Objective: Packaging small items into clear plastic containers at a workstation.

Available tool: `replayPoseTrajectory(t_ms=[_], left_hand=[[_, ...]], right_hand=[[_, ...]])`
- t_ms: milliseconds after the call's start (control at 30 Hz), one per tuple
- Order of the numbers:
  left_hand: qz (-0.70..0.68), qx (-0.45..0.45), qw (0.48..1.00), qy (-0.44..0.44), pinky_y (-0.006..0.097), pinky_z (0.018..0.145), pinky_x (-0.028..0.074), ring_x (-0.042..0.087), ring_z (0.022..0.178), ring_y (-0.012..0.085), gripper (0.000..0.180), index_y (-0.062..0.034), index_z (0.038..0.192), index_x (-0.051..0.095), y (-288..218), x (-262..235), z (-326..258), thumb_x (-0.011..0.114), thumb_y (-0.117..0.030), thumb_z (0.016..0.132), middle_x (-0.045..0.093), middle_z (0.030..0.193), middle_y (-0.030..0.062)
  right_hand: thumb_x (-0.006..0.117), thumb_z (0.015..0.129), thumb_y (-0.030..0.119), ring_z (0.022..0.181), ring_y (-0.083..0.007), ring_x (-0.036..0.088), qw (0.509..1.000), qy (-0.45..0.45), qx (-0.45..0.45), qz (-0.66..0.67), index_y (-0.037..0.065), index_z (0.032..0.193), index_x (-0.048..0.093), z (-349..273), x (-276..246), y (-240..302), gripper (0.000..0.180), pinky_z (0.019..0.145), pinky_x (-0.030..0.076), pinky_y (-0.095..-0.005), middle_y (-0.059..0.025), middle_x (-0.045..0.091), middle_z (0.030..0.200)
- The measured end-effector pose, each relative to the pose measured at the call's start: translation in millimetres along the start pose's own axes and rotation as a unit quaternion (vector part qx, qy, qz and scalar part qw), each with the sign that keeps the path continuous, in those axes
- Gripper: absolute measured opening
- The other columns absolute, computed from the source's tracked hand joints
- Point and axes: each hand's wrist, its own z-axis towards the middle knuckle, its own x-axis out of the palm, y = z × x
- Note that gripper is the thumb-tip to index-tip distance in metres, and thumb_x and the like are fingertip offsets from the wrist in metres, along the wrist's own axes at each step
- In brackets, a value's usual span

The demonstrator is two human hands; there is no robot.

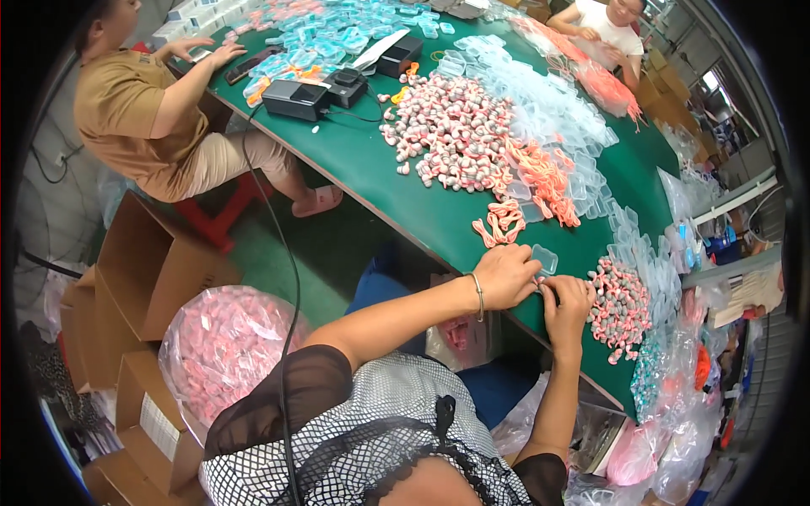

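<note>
My left hand and my right hand meet over the near edge of the green table. Their fingertips are pinched together on a small pinkish-grey piece, mostly hidden by the fingers; it resembles the earplugs in the piles. A clear plastic case lies just beyond the fingertips. Orange cords in small bundles lie beyond my left hand. A smaller heap of pink and grey earplugs is right of my right hand; a bigger heap spreads farther off.
Clear cases and teal cases cover the far table. Black boxy devices with a cable stand at the left edge. One person sits left, another far right. Cartons and a filled bag stand left of me.
</note>
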Motion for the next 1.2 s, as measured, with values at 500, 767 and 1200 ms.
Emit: replayPoseTrajectory(t_ms=[500,767,1200], left_hand=[[0.011,-0.004,0.999,0.048,0.041,0.079,0.047,0.057,0.089,0.0298,0.039,-0.0068,0.109,0.062,4,-24,-11,0.076,-0.019,0.074,0.056,0.093,0.0106],[-0.020,0.009,0.999,0.044,0.041,0.078,0.047,0.057,0.087,0.0305,0.040,-0.0060,0.108,0.062,6,-28,-10,0.077,-0.019,0.073,0.055,0.091,0.0100],[-0.035,-0.036,0.997,0.066,0.041,0.080,0.048,0.059,0.091,0.0290,0.044,-0.0065,0.106,0.064,10,-29,-8,0.082,-0.021,0.069,0.059,0.092,0.0087]], right_hand=[[0.070,0.077,0.001,0.087,-0.0290,0.061,0.981,0.052,-0.110,0.150,0.006,0.091,0.070,92,35,-5,0.015,0.077,0.047,-0.0391,-0.0090,0.064,0.090],[0.073,0.075,0.003,0.092,-0.0296,0.060,0.980,0.051,-0.136,0.133,0.005,0.088,0.067,100,42,-16,0.014,0.079,0.048,-0.0398,-0.0087,0.062,0.093],[0.071,0.080,0.006,0.087,-0.0254,0.062,0.980,0.076,-0.042,0.181,0.006,0.088,0.067,29,8,-15,0.010,0.078,0.045,-0.0366,-0.0062,0.066,0.088]])
